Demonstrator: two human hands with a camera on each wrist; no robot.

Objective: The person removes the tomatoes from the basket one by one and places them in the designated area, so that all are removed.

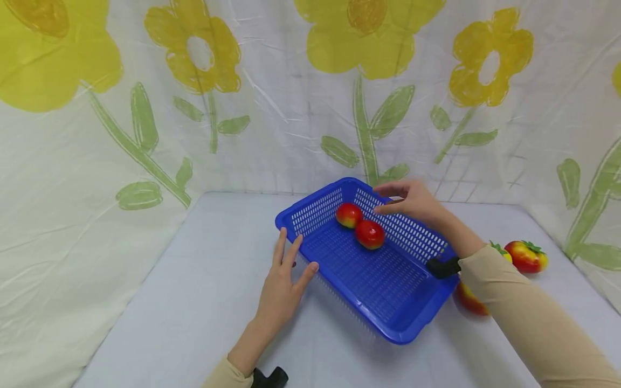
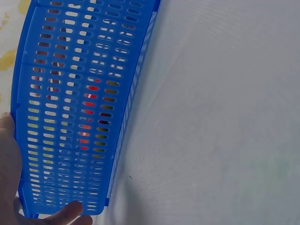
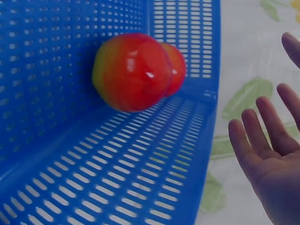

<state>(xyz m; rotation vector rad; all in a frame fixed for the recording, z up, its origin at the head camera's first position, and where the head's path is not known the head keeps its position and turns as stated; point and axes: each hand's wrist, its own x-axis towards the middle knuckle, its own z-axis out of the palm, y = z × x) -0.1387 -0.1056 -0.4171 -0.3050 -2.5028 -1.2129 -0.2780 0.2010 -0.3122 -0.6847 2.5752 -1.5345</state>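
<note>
A blue slotted plastic basket [image 1: 388, 318] sits at an angle on the table. Inside it, toward the far left end, two shiny red fruits with some yellow, one [image 1: 370, 235] and another [image 1: 349, 215], lie side by side. With fingers spread, my left hand [image 1: 278, 291] rests at the basket's near left rim, thumb and fingertips against the edge. My right hand [image 1: 412, 205] hovers over the far long rim, holding nothing, its fingers loosely extended. In the right wrist view the right palm [image 3: 276, 168] shows beside the basket wall, and the red fruit [image 3: 131, 72] fills the basket's corner.
Right of the basket, partly behind my right forearm, are more red-and-yellow fruits: one with green leaves [image 1: 526, 256], another beside it, and one [image 1: 470, 300] close to the basket's right end. A white curtain [image 1: 276, 108] with painted yellow flowers hangs behind the table.
</note>
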